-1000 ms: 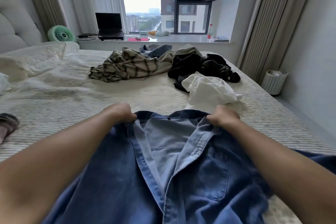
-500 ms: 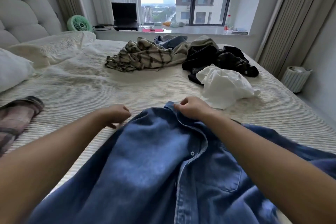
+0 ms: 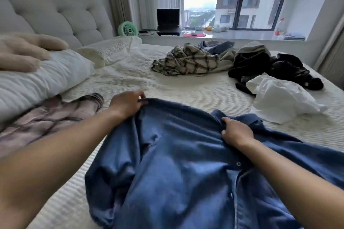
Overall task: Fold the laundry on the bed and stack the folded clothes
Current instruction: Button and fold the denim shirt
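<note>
A blue denim shirt (image 3: 186, 169) lies spread across the near part of the bed (image 3: 186, 91), its buttoned front running toward the near right. The left hand (image 3: 127, 104) pinches the shirt's far left edge with curled fingers, and the right hand (image 3: 235, 130) grips a fold by the collar. To the left, a pinkish plaid garment (image 3: 46, 119) lies flat beside a white pillow (image 3: 46, 76). Farther right sits a crumpled white garment (image 3: 283, 96), with a black pile (image 3: 275, 69) behind it and a beige plaid shirt (image 3: 188, 61) to that pile's left. On the far windowsill stand a green fan (image 3: 128, 29) and a laptop (image 3: 168, 21).
</note>
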